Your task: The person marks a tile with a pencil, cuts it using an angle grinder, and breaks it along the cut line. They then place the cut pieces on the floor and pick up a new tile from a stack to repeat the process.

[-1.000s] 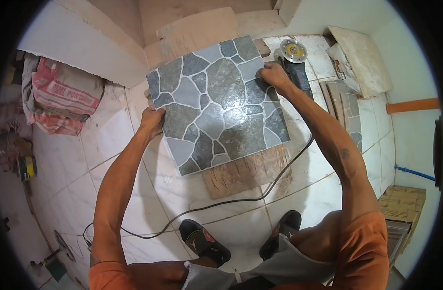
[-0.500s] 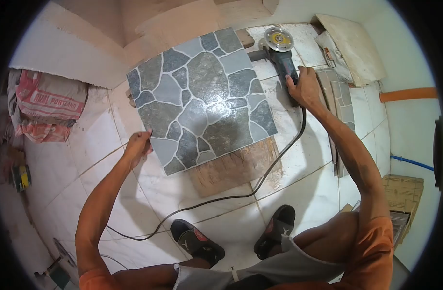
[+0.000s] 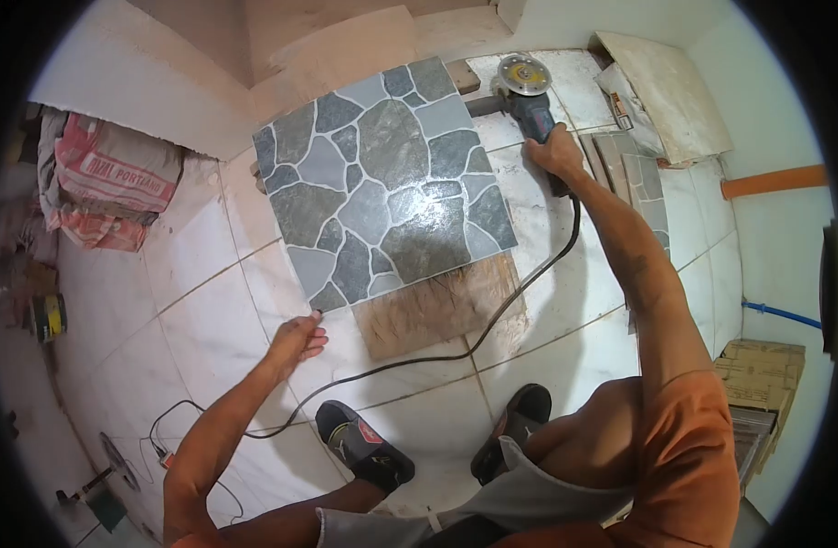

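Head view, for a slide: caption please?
Right hand grips the angle grinder beside a stone-pattern tile on a board; left hand open nearby.

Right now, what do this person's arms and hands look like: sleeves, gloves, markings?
Both hands are bare: no gloves or watch show on the left hand or right hand. The right arm is bare up to a short orange sleeve. A small dark mark sits on its forearm.

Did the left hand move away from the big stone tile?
Yes. Earlier the left hand gripped the tile at its left edge; now it is off the tile, nearer the person, just past the near corner.
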Demonstrator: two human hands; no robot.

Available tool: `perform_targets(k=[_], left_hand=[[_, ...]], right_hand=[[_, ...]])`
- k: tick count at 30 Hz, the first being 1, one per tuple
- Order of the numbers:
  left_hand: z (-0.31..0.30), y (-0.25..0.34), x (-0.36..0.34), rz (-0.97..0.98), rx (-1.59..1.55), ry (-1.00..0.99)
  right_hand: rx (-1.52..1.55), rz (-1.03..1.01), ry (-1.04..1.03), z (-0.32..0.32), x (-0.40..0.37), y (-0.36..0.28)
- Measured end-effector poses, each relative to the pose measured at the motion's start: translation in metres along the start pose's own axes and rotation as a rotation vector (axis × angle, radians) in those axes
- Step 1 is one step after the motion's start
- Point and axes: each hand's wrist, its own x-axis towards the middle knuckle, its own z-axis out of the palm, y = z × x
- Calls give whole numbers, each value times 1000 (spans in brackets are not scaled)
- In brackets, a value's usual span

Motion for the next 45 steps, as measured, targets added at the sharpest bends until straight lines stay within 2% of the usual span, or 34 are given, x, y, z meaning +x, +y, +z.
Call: perform_targets(k=[5, 8, 10, 11, 14, 17, 20, 23, 27, 30, 33, 34, 37, 40, 45], left_hand=[[45, -18, -15, 106, 104, -7], [84, -7, -19, 92, 106, 21], [92, -12, 0, 102, 79, 15], [95, -21, 19, 172, 101, 90], [111, -46, 31, 412, 242, 298], [125, -49, 23, 544, 502, 515], [127, -49, 20, 514, 496, 477], [137, -53, 21, 551, 514, 488], [142, -41, 16, 504, 547, 468], [126, -32, 19, 548, 748, 422], [118, 10, -11, 563, 1166, 311], [119, 16, -19, 731, 1235, 309], [130, 27, -3, 1089, 1208, 468], [142, 31, 13, 1303, 1313, 512], [141, 39, 28, 1328, 1465, 491]], right_hand=[[16, 96, -15, -26, 11, 29], [77, 121, -32, -34, 7, 56], [98, 60, 57, -38, 2, 75], [106, 26, 105, -40, 2, 81], [296, 54, -56, -63, -11, 83], [346, 100, 9, -65, -8, 89], [437, 92, 75, -77, -31, 79], [581, 173, 2, -91, -51, 60], [679, 185, -24, -107, -75, 36], [733, 165, -35, -107, -85, 28], [685, 133, -35, -114, -96, 18], [682, 138, -50, -116, -102, 15], [669, 136, -58, -119, -118, 4], [656, 111, -66, -123, -132, -4], [655, 99, -133, -128, -159, -4]])
